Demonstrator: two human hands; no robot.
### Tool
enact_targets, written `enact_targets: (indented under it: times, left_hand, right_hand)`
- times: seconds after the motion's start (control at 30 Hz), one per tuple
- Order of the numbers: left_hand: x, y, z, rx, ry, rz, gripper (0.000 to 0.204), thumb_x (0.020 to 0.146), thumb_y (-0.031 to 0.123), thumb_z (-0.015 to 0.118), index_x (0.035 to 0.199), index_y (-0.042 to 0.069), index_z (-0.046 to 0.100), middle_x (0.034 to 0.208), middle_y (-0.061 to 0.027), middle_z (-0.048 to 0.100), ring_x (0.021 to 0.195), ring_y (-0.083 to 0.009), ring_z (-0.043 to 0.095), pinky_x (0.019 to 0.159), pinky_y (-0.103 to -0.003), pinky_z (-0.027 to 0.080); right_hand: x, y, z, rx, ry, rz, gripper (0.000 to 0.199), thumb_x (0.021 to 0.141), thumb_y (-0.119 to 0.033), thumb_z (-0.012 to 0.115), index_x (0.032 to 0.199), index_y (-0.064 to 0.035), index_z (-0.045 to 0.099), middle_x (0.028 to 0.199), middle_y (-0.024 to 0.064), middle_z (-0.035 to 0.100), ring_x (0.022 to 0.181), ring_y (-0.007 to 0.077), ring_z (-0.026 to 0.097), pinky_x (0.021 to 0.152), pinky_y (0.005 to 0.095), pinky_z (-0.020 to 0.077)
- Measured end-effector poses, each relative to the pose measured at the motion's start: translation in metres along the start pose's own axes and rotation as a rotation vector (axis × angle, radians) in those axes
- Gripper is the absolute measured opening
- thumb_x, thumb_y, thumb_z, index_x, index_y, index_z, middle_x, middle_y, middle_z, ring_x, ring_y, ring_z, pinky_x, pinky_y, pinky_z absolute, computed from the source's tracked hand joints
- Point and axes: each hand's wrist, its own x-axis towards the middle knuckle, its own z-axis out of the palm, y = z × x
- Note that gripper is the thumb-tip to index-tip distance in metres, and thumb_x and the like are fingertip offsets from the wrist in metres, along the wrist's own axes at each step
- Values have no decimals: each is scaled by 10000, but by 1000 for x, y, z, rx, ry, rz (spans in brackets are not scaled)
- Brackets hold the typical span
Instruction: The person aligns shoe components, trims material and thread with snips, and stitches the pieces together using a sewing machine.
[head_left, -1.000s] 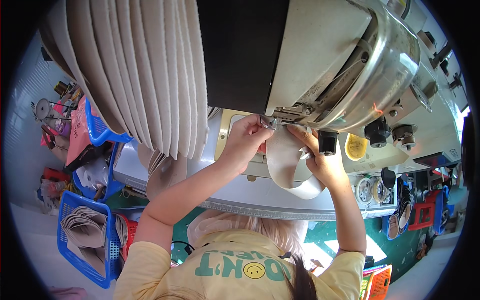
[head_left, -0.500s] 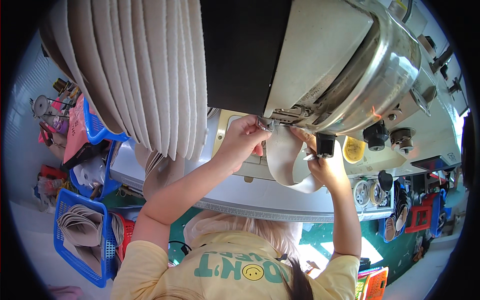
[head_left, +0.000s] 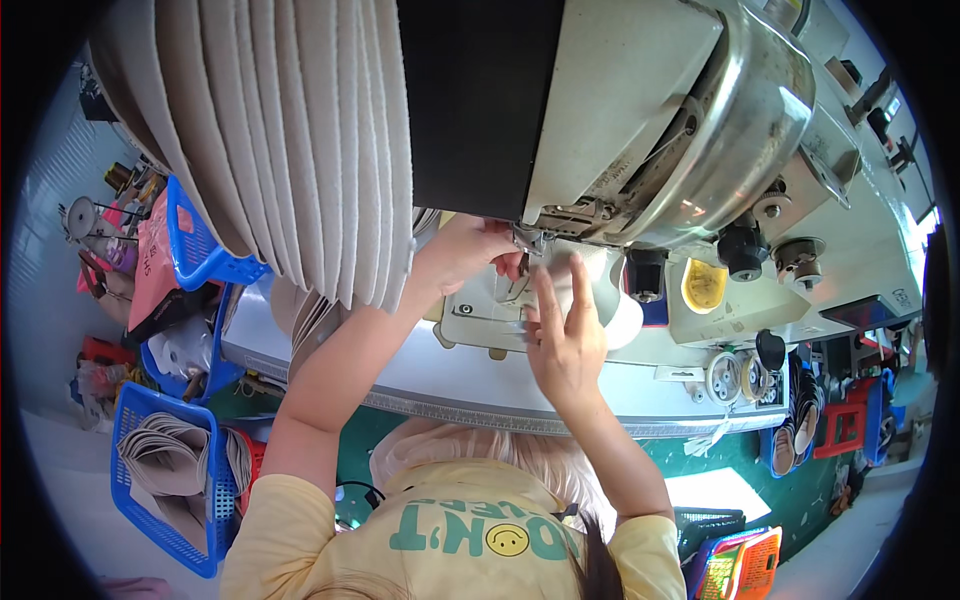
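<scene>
A sewing machine (head_left: 640, 120) fills the upper middle, its presser foot (head_left: 533, 240) low over the bed. My left hand (head_left: 468, 255) is at the left of the foot with its fingers curled together; what they pinch, if anything, is hidden. Just right of and below the foot, my right hand (head_left: 570, 350) has two fingers stretched up and apart, slightly blurred. Behind these fingers an off-white curved piece (head_left: 622, 318) lies on the bed, partly covered by the hand. I see nothing held in the right hand.
Large beige pieces (head_left: 290, 150) hang in a row at the upper left, close to my left forearm. A blue basket (head_left: 165, 520) with folded pieces stands at the lower left. Bobbins (head_left: 724, 380) lie at the table's right. Shoes (head_left: 795, 430) stand beyond the table edge.
My right hand has let go of the looped off-white piece and moved left, its fingers now stretched. The piece has swung to the back right of the foot. My left hand shifted slightly left.
</scene>
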Motion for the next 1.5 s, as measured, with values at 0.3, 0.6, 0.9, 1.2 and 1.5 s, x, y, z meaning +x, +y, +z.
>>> enact_targets:
  times: [0.3,0.6,0.9,1.2,1.5]
  left_hand:
    - [-10,-23,22,-276,177,123,42,824,40,572,784,41,560,649,-21,570,540,-100,551,501,-224,412]
    - [-18,-24,43,-198,357,183,69,825,51,583,770,46,542,654,-23,574,507,-83,523,477,-219,389]
    - [-17,-26,45,-195,382,229,71,822,29,579,762,36,542,651,-34,579,493,-82,514,458,-212,376]
    - [-13,-26,36,-168,318,204,65,830,55,572,772,39,548,660,-37,584,511,-82,518,476,-211,387]
    - [27,-23,-23,-644,72,-168,123,871,177,505,846,64,546,668,-36,521,474,-123,434,442,-271,349]
  right_hand:
    - [15,25,-30,37,-136,-113,686,513,40,658,1193,-26,591,1318,144,510,764,255,628,645,333,515]
    - [33,57,-44,-19,-234,-109,682,531,83,641,1176,-134,615,1170,72,603,750,228,650,590,301,530]
    - [31,68,-37,-40,-118,-92,655,540,97,654,1141,-162,641,947,88,644,682,255,616,597,348,516]
    - [24,80,-28,84,-27,72,532,597,149,563,1065,-92,645,718,84,622,635,234,630,565,329,482]
    - [19,79,-22,139,-177,204,421,623,111,615,1012,-23,528,1000,132,564,850,330,593,689,368,499]
